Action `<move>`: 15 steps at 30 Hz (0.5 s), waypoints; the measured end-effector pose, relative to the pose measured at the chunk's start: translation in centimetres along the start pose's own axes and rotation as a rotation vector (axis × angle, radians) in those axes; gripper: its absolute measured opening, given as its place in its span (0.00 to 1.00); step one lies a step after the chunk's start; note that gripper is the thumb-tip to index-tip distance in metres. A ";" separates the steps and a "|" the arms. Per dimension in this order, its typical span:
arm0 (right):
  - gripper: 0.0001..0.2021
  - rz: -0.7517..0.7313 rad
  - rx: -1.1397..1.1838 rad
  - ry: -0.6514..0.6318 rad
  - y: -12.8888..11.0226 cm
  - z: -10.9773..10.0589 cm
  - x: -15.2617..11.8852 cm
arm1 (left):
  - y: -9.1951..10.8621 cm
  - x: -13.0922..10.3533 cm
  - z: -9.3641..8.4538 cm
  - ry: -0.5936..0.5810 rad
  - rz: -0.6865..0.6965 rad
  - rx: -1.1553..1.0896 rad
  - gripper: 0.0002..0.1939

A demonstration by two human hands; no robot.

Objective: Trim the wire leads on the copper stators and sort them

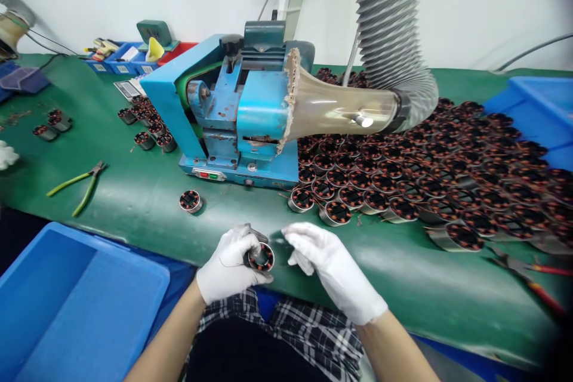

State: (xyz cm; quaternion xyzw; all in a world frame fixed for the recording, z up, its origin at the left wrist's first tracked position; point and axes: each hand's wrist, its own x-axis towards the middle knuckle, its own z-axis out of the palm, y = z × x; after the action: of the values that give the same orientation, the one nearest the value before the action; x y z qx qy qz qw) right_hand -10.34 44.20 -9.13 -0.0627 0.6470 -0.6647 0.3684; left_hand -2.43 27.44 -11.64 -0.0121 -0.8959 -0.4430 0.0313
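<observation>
My left hand [233, 264], in a white glove, holds a round metal stator [261, 258] with copper windings near the table's front edge; its open face shows toward me. Just right of it is my right hand [320, 256], also gloved in white, with fingers slightly curled and apart, touching nothing. A single stator [191, 202] stands on the green table [237, 209] in front of the blue machine [264, 101]. Many similar stators [398, 176] stand packed together on the right.
A clear funnel [340, 104] and grey hose [394, 30] reach over the stators. Green-handled cutters [89, 185] lie left, red-handled cutters [528, 271] right. A blue tray [94, 310] is at the lower left, a blue bin [537, 113] at the right.
</observation>
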 end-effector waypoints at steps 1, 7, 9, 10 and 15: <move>0.10 0.041 -0.131 -0.009 0.4 -0.1 -0.1 | 0.0 0.0 0.0 0.008 -0.012 -0.007 0.18; 0.15 -0.036 -0.579 0.037 2.3 -0.6 0.5 | 0.5 0.3 0.0 -0.031 -0.073 -0.046 0.22; 0.14 -0.074 -0.614 0.084 2.3 -0.7 1.4 | 0.6 0.2 0.1 -0.029 -0.074 -0.047 0.22; 0.13 -0.083 -0.628 0.105 2.2 -0.9 1.7 | 0.5 0.0 0.2 -0.025 -0.068 -0.047 0.22; 0.15 -0.269 -0.742 0.300 2.1 -1.9 0.4 | -0.2 -0.8 0.5 0.006 -0.070 0.000 0.28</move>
State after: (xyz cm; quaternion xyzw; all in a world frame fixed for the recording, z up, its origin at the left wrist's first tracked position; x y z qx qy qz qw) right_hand -10.78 45.74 -11.48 -0.1779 0.8749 -0.4306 0.1325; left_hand -1.62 27.77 -12.15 0.0208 -0.8956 -0.4439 0.0185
